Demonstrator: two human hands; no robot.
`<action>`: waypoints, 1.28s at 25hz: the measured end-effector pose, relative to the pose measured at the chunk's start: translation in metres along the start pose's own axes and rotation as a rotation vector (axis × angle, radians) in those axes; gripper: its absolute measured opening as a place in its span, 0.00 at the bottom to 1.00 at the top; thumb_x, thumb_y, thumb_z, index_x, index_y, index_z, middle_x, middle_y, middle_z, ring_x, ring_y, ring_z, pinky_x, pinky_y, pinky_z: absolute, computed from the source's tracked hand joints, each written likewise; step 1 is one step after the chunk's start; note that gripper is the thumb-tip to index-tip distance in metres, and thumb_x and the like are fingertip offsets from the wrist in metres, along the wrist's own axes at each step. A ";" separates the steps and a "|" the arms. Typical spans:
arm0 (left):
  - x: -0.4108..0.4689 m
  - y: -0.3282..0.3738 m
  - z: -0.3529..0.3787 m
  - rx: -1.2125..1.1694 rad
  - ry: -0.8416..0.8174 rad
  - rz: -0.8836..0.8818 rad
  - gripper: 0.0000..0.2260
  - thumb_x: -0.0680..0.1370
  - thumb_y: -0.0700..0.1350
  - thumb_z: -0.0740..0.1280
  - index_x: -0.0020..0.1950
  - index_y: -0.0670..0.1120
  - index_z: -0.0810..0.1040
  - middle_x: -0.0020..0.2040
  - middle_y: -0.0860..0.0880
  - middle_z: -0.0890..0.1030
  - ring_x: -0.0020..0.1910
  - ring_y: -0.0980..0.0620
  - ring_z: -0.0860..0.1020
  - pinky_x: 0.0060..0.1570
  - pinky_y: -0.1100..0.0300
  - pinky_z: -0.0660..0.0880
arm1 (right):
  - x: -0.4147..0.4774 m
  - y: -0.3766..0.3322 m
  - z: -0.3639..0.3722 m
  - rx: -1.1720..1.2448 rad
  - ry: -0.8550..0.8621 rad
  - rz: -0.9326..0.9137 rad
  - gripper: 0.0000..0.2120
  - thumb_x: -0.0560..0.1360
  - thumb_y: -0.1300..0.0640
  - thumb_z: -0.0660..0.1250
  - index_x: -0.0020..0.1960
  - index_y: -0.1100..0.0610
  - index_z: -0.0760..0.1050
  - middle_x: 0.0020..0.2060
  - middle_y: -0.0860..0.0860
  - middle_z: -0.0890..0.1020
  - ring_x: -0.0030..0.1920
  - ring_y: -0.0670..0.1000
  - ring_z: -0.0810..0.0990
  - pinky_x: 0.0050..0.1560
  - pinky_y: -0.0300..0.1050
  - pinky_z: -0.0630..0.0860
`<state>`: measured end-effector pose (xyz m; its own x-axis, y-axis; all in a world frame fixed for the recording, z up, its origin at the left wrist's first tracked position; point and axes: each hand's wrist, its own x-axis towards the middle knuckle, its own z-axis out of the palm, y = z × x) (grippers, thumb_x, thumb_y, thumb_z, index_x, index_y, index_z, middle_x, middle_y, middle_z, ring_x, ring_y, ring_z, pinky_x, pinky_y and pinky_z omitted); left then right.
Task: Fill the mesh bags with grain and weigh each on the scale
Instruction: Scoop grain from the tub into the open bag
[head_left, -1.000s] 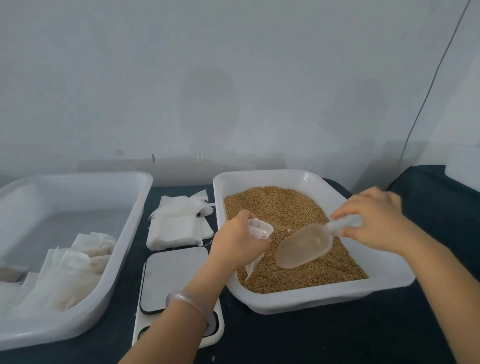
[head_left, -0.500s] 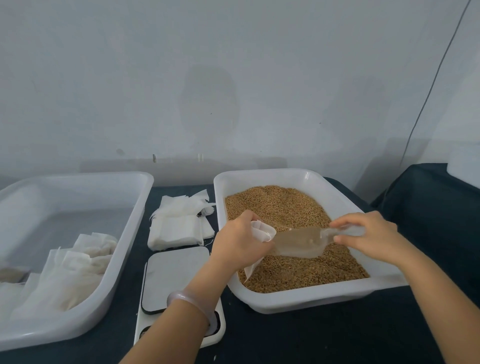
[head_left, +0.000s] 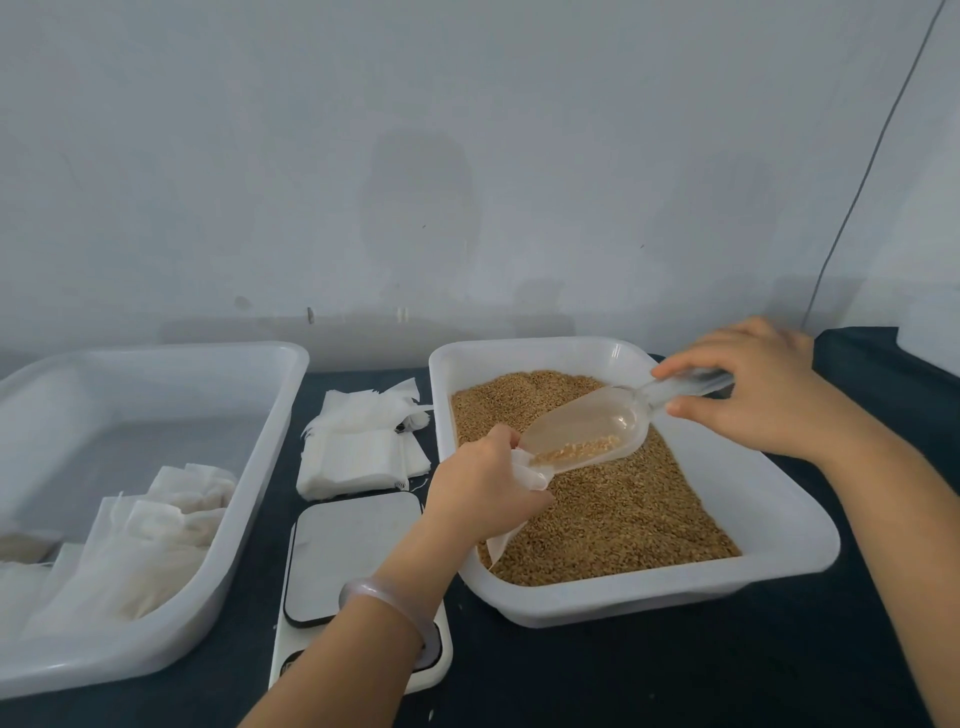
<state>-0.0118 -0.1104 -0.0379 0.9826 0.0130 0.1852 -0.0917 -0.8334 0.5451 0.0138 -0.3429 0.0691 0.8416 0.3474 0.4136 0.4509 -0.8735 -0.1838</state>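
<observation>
The left hand (head_left: 483, 488) grips a white mesh bag (head_left: 525, 467) by its mouth, fingers curled around the cloth, above the near left corner of the grain tray (head_left: 675, 597). The right hand (head_left: 763, 400) pinches the handle of a clear scoop (head_left: 587, 431), which is tilted with its lip at the bag's opening. A little grain (head_left: 576, 449) lies inside the scoop. The opening looks narrow and soft, so a fast pour or a slack grip could send grain past it, into the tray or onto the scale (head_left: 353, 551) just beside it. A stack of spare bags (head_left: 358, 452) lies behind the scale.
</observation>
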 end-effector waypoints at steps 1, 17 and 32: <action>0.000 0.000 0.000 -0.005 -0.004 -0.001 0.25 0.68 0.58 0.71 0.62 0.53 0.68 0.45 0.57 0.73 0.43 0.54 0.75 0.34 0.62 0.67 | 0.000 -0.005 0.001 -0.049 0.014 -0.026 0.11 0.69 0.47 0.72 0.48 0.35 0.75 0.45 0.37 0.75 0.58 0.46 0.63 0.61 0.44 0.50; 0.000 0.000 0.000 -0.013 0.017 -0.015 0.26 0.68 0.58 0.71 0.62 0.53 0.67 0.46 0.57 0.74 0.42 0.54 0.74 0.33 0.63 0.65 | -0.004 -0.003 0.007 -0.092 0.056 -0.111 0.12 0.71 0.49 0.70 0.51 0.36 0.76 0.50 0.36 0.74 0.64 0.48 0.61 0.68 0.58 0.44; 0.000 -0.003 0.001 -0.044 0.030 0.041 0.25 0.70 0.54 0.71 0.63 0.54 0.66 0.46 0.59 0.73 0.44 0.55 0.73 0.35 0.62 0.65 | -0.038 0.037 0.057 0.100 -0.235 0.189 0.13 0.71 0.48 0.72 0.46 0.31 0.72 0.49 0.34 0.75 0.65 0.48 0.64 0.68 0.57 0.54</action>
<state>-0.0112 -0.1085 -0.0407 0.9727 -0.0034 0.2321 -0.1393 -0.8082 0.5722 0.0154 -0.3690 -0.0043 0.9536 0.2621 0.1483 0.2975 -0.8961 -0.3294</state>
